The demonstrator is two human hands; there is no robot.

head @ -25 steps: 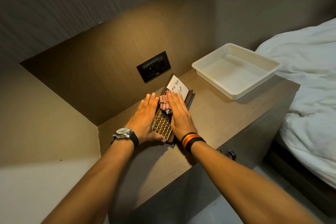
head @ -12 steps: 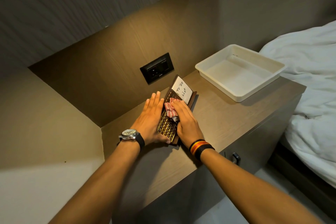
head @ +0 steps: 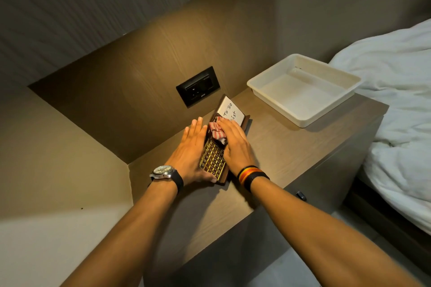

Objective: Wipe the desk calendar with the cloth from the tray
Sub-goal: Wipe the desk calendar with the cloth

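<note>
The desk calendar point(head: 213, 161) lies flat on the wooden bedside table point(head: 291, 147), a dark board with a gold date grid and a white "To Do List" pad at its far end. My left hand point(head: 190, 154) lies flat along its left edge, thumb hooked over the near corner, holding it down. My right hand point(head: 235, 144) presses a red-and-white striped cloth point(head: 215, 130) onto the calendar's middle, just above the grid. The white tray point(head: 305, 121) stands empty at the table's back right.
A black wall socket point(head: 198, 86) sits on the panel behind the calendar. A bed with a white duvet point(head: 396, 100) lies to the right of the table. A drawer knob point(head: 300, 195) shows on the table's front.
My right hand and the cloth have slid slightly up the calendar toward the pad, uncovering more of the gold grid. My left hand has stayed in place.
</note>
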